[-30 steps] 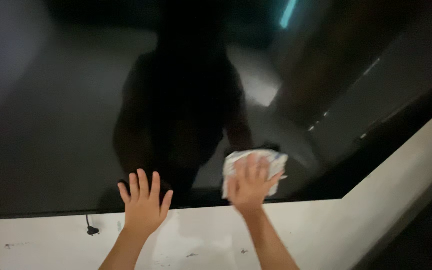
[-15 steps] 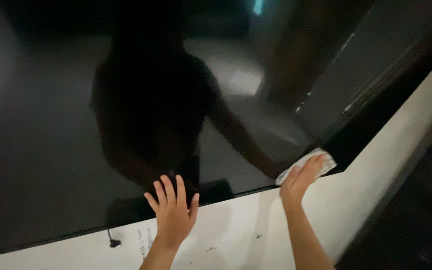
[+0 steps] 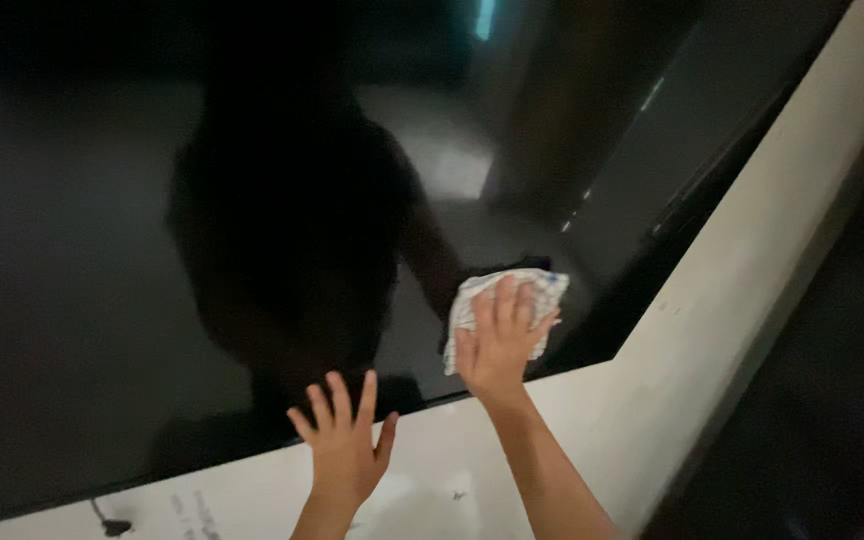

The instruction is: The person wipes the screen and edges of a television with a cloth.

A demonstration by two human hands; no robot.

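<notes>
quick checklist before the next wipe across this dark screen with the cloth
1. Cloth flat under the right hand: ok, palm and fingers press it on the glass.
2. Left hand bracing: ok, fingers spread at the screen bottom edge.
3. Cloth inside the screen: ok, just left of the lower right corner.
4. Cable out of the wipe path: ok, hangs below the frame at far left.
5. Smears left on the glass: cannot tell, reflections hide them.
6. Cloth damp or dry: cannot tell.

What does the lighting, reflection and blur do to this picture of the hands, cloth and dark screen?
Head view: dim light; the glossy dark screen mirrors a silhouette and bright patches; right hand and cloth are slightly soft; left hand is clearer.
</notes>
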